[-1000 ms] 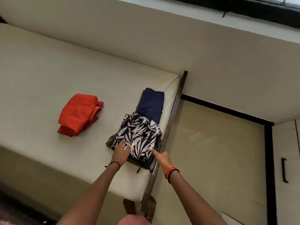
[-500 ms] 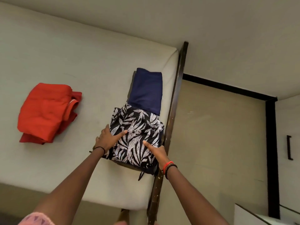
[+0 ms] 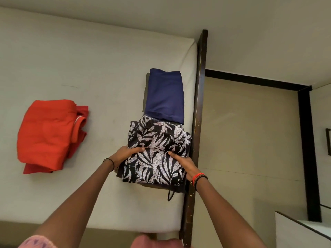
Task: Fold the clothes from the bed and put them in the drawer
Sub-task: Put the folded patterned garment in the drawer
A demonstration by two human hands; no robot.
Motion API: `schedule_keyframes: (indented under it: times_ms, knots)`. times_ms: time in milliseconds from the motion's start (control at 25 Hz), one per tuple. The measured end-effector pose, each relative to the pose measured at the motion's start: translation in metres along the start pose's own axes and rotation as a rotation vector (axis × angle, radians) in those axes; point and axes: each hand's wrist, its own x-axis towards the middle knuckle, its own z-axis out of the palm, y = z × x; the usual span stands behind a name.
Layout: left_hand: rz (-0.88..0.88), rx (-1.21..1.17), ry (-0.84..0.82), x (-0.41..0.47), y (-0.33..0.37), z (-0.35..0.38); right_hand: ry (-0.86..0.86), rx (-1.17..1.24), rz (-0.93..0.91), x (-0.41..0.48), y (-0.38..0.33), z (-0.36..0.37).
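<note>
A folded black-and-white leaf-print garment [image 3: 155, 151] lies on the bed [image 3: 89, 68] near its right edge, on top of a darker garment whose cord hangs out below. My left hand [image 3: 125, 154] grips its left side with the thumb on top. My right hand [image 3: 182, 163] grips its right side, thumb across the print. A folded navy garment [image 3: 164, 97] lies just beyond it, touching it. A folded red garment [image 3: 48, 135] lies apart on the left of the bed.
A dark wooden bed rail [image 3: 198, 108] runs along the mattress's right edge. Right of it is beige floor [image 3: 247, 133] with a black border. A white cabinet with a dark handle [image 3: 328, 144] stands at far right; a white corner [image 3: 300, 230] shows at bottom right.
Both hands went from lying flat with fingers on the printed garment to gripping its sides. The view has moved closer and lower over the pile.
</note>
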Motion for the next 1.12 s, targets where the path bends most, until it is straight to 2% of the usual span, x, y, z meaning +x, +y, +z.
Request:
schedule_keyframes:
  times_ms: [240,640,840,1120]
  knots:
    - [-0.085,-0.116,0.013,-0.01,0.009,-0.004,-0.091,0.064,0.006,-0.014,-0.012,0.001]
    - [-0.039,-0.029,-0.045,-0.071,0.05,0.009,-0.067,0.146,-0.083,-0.086,-0.025,-0.015]
    - [0.025,0.057,-0.103,-0.1,0.087,0.053,0.005,0.218,-0.158,-0.13,-0.032,-0.057]
    - [0.079,0.224,-0.271,-0.13,0.132,0.175,0.143,0.383,-0.246,-0.2,-0.001,-0.158]
